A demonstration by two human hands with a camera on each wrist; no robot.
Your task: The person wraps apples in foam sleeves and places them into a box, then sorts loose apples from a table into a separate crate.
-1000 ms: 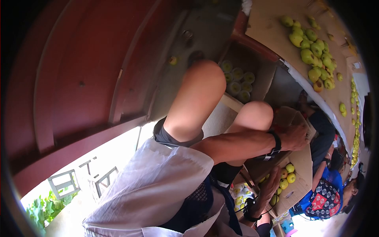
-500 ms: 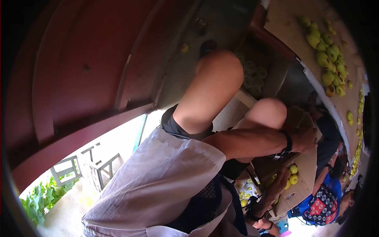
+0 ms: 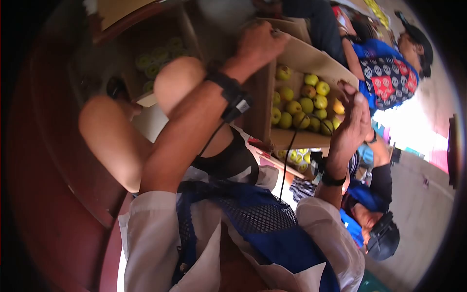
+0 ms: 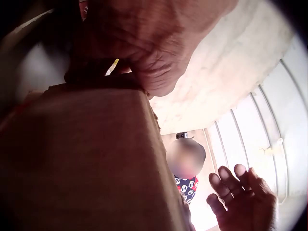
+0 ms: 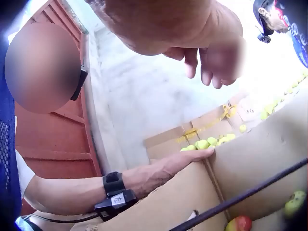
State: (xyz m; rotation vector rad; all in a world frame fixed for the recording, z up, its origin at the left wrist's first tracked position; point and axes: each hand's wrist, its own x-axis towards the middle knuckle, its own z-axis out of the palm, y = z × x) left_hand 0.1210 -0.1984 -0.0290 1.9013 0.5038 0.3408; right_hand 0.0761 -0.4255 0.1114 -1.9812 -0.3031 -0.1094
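In the head view, a cardboard box [image 3: 270, 102] holds several yellow-green apples [image 3: 306, 105], a few tinged with red. My left hand [image 3: 260, 46] grips the box's upper edge at its left side; the left wrist view shows its fingers bent over the cardboard rim [image 4: 149, 103]. Over the opposite side of the box is my right hand [image 3: 352, 119], its fingers fairly straight and nothing in them. In the right wrist view, that hand [image 5: 178, 31] hangs above the box, and a red-and-yellow apple [image 5: 239, 224] shows in the box's corner.
Another box with pale green apples [image 3: 158, 61] stands beyond my knees. More apples [image 3: 297, 156] lie in a tray below the box. One person in blue [image 3: 384, 78] sits beyond the box; another in a dark cap [image 3: 382, 238] is at right. A cable [image 3: 287, 170] crosses near the box.
My view has swung right toward the box, bringing its apples into sight. The left hand keeps its grip on the box's edge. My right hand has risen from inside the box to its right side.
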